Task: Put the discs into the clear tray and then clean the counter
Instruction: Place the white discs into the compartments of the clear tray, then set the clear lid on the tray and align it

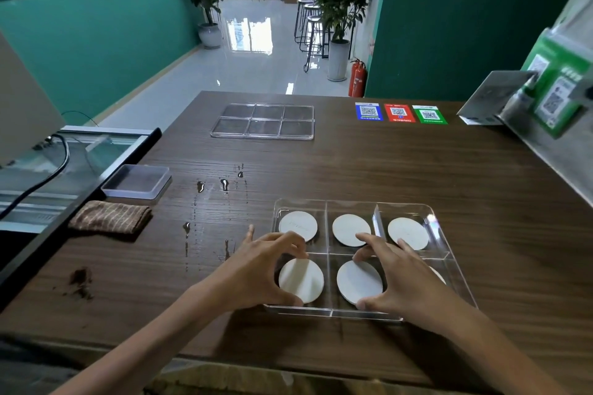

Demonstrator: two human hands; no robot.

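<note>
Leftmost, a brown striped cloth, folded and nubbly, lies at the desk edge. Just behind it sits a shallow rectangular plastic box with frosted clear walls. A dark crumbly smear marks the wood near the front left. Desk surface is dark brown wood grain; water droplets bead and streak across its middle. Farther back lies a flat clear lid, moulded in six square panels.

Left hand: fingers curled in an arch, thumb and fingertips pinching the rim of a flat round white disc in the near left compartment of the clear tray. Tray is transparent rigid plastic, rectangular, with upright dividers making six cells.

Right hand: same arched grip, thumb at the near edge and fingers at the far edge of a second disc in the near middle cell. Three more matte white discs lie one each in the back row cells. A sliver of white shows in the near right cell, mostly hidden behind the right hand.

Far right back: three QR code stickers, blue, red, green, flat on the desk, and a tilted metal stand with a green QR sign.
</note>
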